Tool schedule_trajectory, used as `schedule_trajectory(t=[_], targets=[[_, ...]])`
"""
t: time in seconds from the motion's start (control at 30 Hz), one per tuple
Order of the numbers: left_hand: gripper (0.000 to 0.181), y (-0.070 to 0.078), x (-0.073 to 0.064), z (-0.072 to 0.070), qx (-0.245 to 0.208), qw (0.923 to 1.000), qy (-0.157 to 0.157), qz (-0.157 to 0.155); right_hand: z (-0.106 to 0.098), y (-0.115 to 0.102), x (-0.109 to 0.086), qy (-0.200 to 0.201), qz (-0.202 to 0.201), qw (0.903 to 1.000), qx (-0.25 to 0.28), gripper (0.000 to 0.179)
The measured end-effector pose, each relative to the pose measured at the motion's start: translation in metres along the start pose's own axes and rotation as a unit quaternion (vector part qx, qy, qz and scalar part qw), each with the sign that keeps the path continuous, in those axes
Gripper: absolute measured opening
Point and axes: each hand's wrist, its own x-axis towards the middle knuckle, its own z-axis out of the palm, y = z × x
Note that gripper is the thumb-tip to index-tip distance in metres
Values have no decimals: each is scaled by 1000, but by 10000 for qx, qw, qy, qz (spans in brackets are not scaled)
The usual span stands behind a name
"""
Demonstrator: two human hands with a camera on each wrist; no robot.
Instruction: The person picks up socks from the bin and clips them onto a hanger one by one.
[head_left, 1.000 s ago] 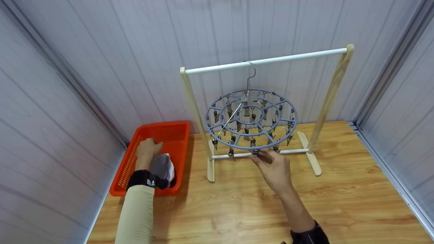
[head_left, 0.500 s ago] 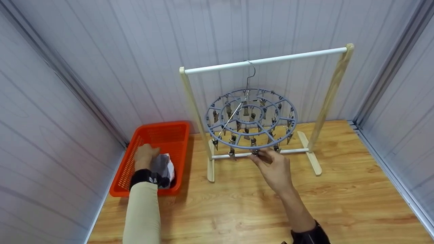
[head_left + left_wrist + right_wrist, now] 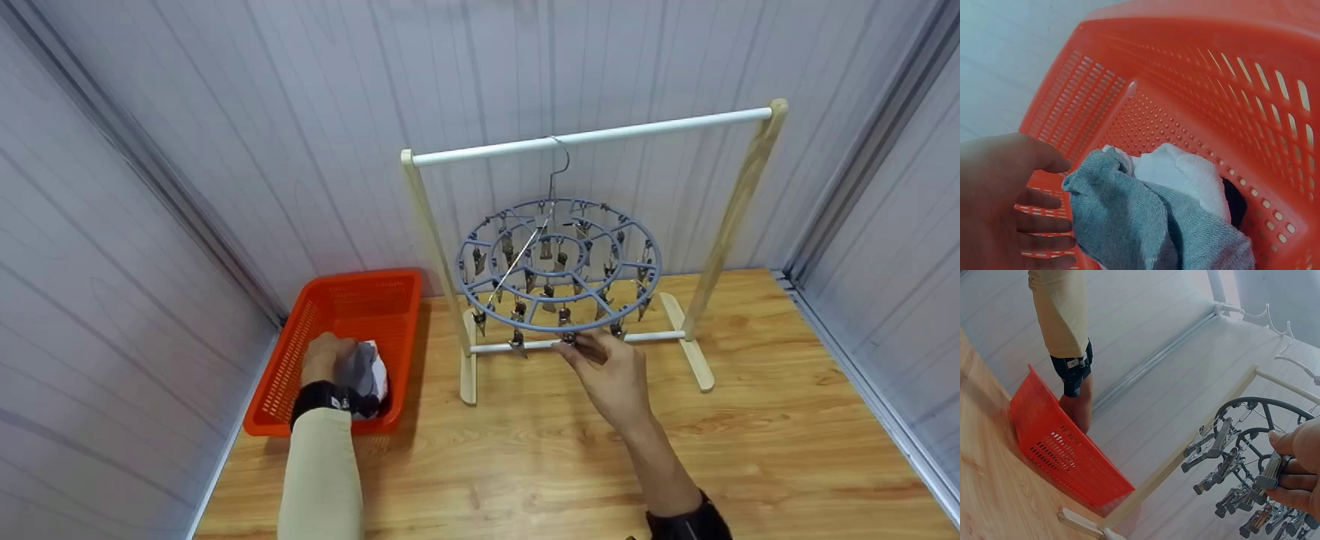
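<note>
Inside the orange basket my left hand lies with fingers loosely extended beside a grey knit sock. The thumb tip is close to the sock's folded end; whether the fingertips touch it I cannot tell. Under the grey sock are a white sock and a dark piece of cloth. My right hand pinches a metal clip at the near rim of a round blue-grey clip hanger. Its thumb and fingers press the clip's handles.
The hanger hooks over the white bar of a wooden-legged rack. Several more clips dangle from its rings. A pale panelled wall stands close behind the rack and basket, on a wood-grain surface.
My left hand has shifted slightly down inside the basket, closer to the grey sock. My right hand keeps its hold on the clip, and the hanger stays in place.
</note>
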Motion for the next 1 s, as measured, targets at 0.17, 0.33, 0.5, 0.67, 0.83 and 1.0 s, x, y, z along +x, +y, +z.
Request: schedule_trajectory(t=[0.17, 0.33, 0.5, 0.67, 0.83, 1.0], targets=[[45, -1, 0, 1, -220, 9997, -3, 47, 0, 1, 0, 40, -17, 9999, 103, 21], [42, -2, 1, 2, -283, 9995, 109, 108, 0, 1, 1, 41, -3, 10000, 75, 22], [43, -15, 17, 8, -279, 9995, 99, 112, -1, 2, 1, 51, -50, 10000, -37, 23], [42, -60, 87, 28, -90, 9997, 202, 42, -1, 3, 2, 42, -112, 9999, -110, 21], [39, -63, 93, 30, -56, 9996, 279, 8, -2, 4, 2, 83, -232, 9996, -139, 20], [33, -57, 86, 28, -74, 9996, 249, 67, -2, 6, 2, 118, -348, 9991, -226, 22]])
